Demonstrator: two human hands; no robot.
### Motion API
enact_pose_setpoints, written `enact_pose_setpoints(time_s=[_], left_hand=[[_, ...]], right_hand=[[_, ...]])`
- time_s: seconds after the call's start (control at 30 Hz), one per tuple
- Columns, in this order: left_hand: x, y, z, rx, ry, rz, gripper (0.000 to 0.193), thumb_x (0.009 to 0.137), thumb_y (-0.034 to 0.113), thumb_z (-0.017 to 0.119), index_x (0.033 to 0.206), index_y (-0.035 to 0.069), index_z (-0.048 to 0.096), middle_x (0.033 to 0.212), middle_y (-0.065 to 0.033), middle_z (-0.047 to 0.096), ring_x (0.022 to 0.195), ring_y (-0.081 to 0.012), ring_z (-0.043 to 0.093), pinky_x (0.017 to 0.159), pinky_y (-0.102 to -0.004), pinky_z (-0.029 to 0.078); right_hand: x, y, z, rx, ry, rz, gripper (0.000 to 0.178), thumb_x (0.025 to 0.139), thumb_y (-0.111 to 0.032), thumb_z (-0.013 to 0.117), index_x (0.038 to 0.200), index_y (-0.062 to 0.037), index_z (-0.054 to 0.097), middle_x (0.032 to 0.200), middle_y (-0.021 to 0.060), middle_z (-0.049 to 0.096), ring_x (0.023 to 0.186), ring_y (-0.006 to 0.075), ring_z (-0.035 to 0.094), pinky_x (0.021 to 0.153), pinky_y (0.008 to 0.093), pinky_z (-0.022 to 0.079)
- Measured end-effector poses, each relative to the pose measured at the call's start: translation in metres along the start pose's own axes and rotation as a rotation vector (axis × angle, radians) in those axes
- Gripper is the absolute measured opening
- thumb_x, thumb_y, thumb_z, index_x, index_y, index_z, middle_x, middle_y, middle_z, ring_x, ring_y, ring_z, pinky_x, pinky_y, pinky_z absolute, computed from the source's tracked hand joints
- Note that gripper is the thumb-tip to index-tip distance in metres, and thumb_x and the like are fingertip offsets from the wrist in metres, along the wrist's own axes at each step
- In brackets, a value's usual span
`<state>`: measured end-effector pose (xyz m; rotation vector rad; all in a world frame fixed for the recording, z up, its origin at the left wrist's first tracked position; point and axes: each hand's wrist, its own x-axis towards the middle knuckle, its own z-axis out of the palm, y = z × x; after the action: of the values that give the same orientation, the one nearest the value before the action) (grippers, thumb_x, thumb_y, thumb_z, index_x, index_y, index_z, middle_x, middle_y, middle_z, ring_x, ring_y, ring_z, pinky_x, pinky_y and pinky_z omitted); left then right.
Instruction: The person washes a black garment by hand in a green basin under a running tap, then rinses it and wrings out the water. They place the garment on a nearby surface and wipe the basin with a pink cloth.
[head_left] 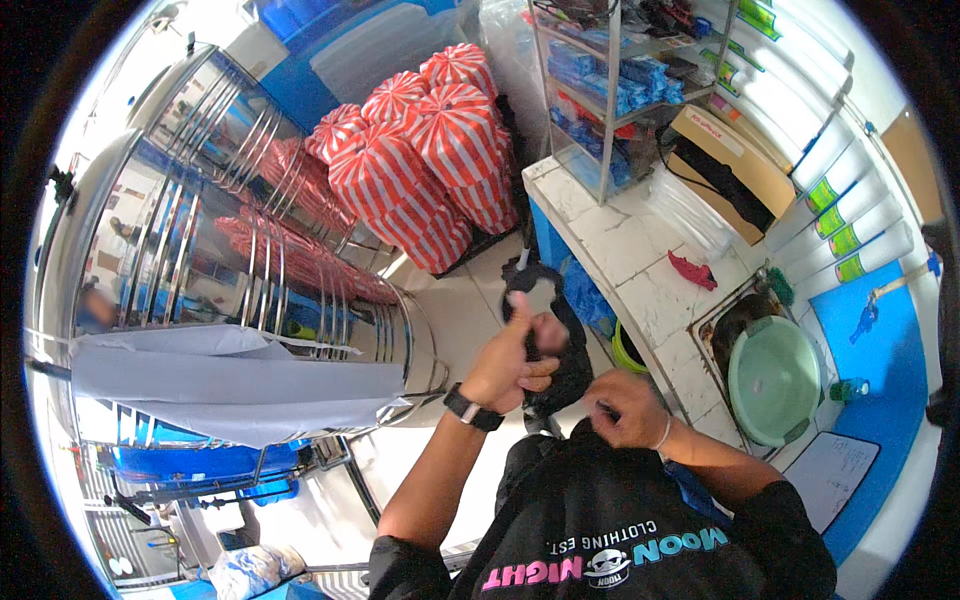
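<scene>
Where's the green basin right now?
Toward the right of the head view, the basin sits partly over the sink, to the right of the right hand.

Room to pass lies above the left edge of the counter (620, 250); a shelf (608, 130) blocks its far end, a box (742, 158) its wall side, a basin (775, 380) its near end. Left of the counter, floor (455, 300) opens between metal rails (275, 290) and a black bundle (570, 368), closed beyond by striped bags (385, 185).
</scene>
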<state>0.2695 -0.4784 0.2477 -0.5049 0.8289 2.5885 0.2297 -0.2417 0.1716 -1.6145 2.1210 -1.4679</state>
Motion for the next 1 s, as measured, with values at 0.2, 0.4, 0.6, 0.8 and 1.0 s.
enact_pose_setpoints(time_s=[0.2,0.4,0.6,0.8,1.0], left_hand=[[0.017,-0.012,0.04,0.053,0.11,-0.088,0.05,0.099,0.062,0.034,0.075,0.019,0.036,0.066,0.0072,0.028,0.045,-0.0027,0.02,0.037,-0.0195,0.016],[-0.011,0.007,0.054,0.307,-0.004,-0.073,0.056,0.098,0.066,0.028,0.074,0.017,0.036,0.066,0.0067,0.031,0.044,-0.0027,0.022,0.039,-0.0194,0.017],[-0.052,0.023,0.082,0.431,-0.216,-0.081,0.065,0.094,0.073,0.025,0.073,0.012,0.038,0.065,0.0049,0.031,0.045,-0.0045,0.024,0.04,-0.0208,0.019],[-0.066,0.026,0.089,0.289,-0.161,0.093,0.062,0.098,0.065,0.031,0.074,0.009,0.042,0.067,0.0014,0.033,0.046,-0.0045,0.026,0.041,-0.0213,0.022],[-0.082,0.016,0.066,0.113,-0.075,0.2,0.062,0.097,0.065,0.032,0.075,0.008,0.042,0.067,-0.0005,0.033,0.047,-0.0062,0.027,0.04,-0.0216,0.023]], right_hand=[[-0.009,0.087,0.061,-0.273,-0.48,-0.011,0.054,0.075,-0.032,0.073,0.119,-0.0043,0.059,0.117,0.0172,0.057,0.117,0.0336,0.052,0.108,0.0465,0.035],[-0.004,0.141,0.079,-0.207,-0.541,0.138,0.077,0.065,-0.043,0.081,0.125,-0.0026,0.054,0.128,0.0209,0.05,0.125,0.0386,0.044,0.109,0.052,0.03],[0.01,0.16,0.066,-0.277,-0.618,0.16,0.07,0.064,-0.04,0.082,0.123,-0.0097,0.06,0.132,0.0139,0.055,0.122,0.0317,0.05,0.107,0.0515,0.03],[-0.009,0.132,0.117,0.026,-0.789,0.047,0.055,0.066,-0.022,0.078,0.117,-0.0088,0.064,0.097,0.0155,0.069,0.095,0.0377,0.063,0.086,0.0442,0.048],[0.003,0.085,0.108,0.356,-0.878,0.26,0.059,0.078,-0.017,0.075,0.132,-0.0061,0.055,0.118,0.0155,0.065,0.108,0.028,0.063,0.092,0.0377,0.05]])
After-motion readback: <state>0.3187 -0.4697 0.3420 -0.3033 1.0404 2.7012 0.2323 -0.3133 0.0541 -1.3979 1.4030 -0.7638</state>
